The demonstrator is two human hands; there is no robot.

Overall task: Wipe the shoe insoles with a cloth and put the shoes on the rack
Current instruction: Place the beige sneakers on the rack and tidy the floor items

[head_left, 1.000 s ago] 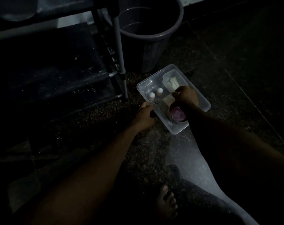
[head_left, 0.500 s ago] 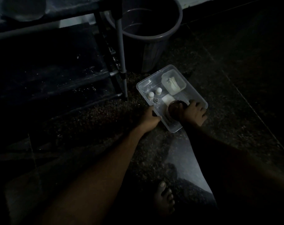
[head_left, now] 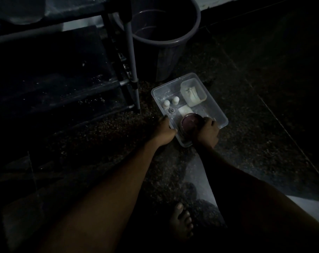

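Dimly lit, the white cloth (head_left: 192, 93) lies folded in a small open container (head_left: 184, 85), which sits in the far right corner of a clear plastic tub (head_left: 216, 111) on the speckled stone floor (head_left: 255, 136). Two white-capped bottles (head_left: 167, 103) stand along the tub's left wall, a pale block (head_left: 185, 110) lies mid-tub, and a round dark-red tin (head_left: 188, 123) sits at the near end.

The left hand (head_left: 164, 131) grips the tub's near left rim, thumb hooked over the edge. The right hand (head_left: 207, 133) reaches over the near right rim with its fingers curled against the tin's right side; it is too dark to tell whether they clasp the tin or the tub wall.

Just left of the tub stands the shoe rack (head_left: 131, 57), its grey post upright and its dark shelves running off to the left. A grey bucket (head_left: 175, 43) stands behind the tub, beside the post. A bare foot (head_left: 181, 221) rests on the floor near the bottom edge, between the forearms.
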